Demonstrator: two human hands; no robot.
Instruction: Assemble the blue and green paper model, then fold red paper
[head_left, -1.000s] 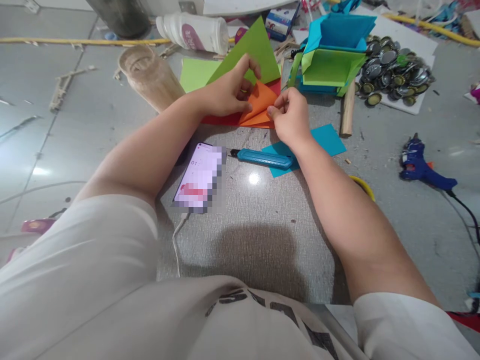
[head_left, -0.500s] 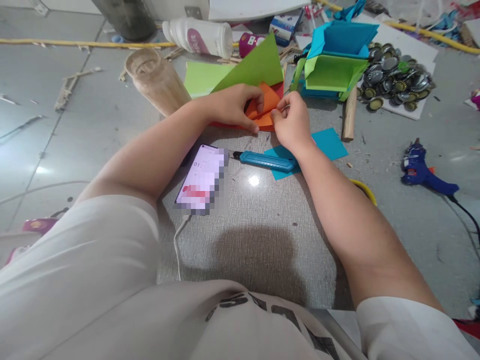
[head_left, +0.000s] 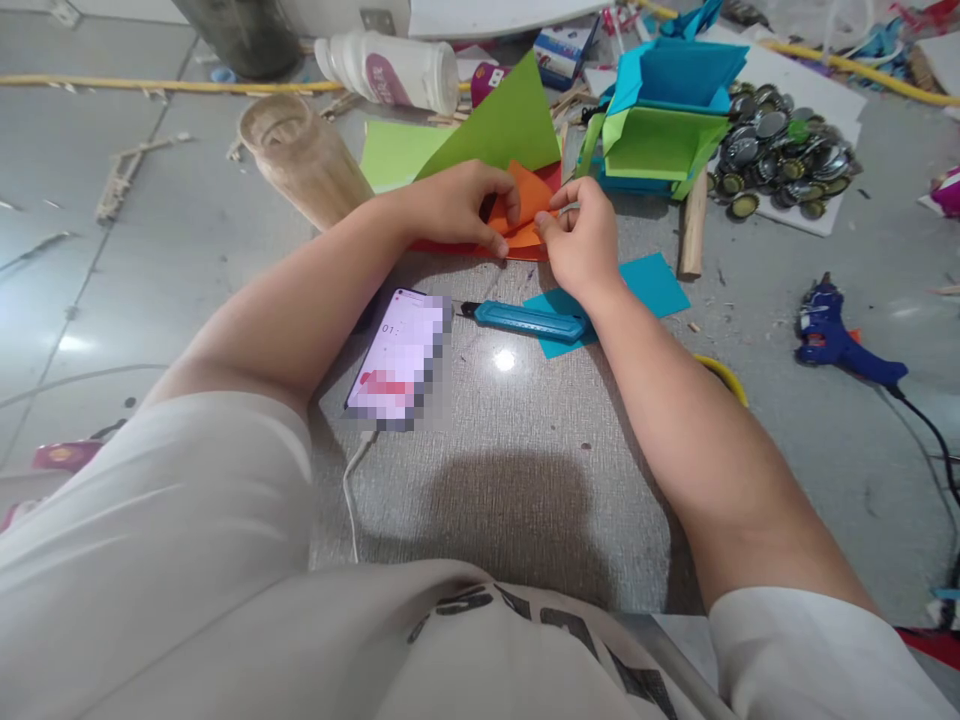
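Orange paper (head_left: 531, 190), partly folded, lies between my hands above red paper. My left hand (head_left: 469, 208) curls round its left side, thumb and fingers pressing on it. At its right edge my right hand (head_left: 585, 235) pinches the orange paper between thumb and fingers. Behind them stands a large green sheet (head_left: 499, 130). Blue paper (head_left: 652, 283) lies below my right wrist, with a blue cutter (head_left: 529, 320) resting partly on it. A phone (head_left: 397, 355) with a cable lies to the left of the cutter.
A wooden cup (head_left: 300, 160) leans near my left forearm, with a white bottle (head_left: 390, 72) behind it. Folded blue and green paper boxes (head_left: 664, 120), a wooden stick (head_left: 692, 230) and bottle caps (head_left: 787, 150) are at the back right. A blue glue gun (head_left: 844, 335) lies at the right.
The whole view has shifted slightly. My right fingers have moved a little on the orange paper's edge; both hands stay on the paper.
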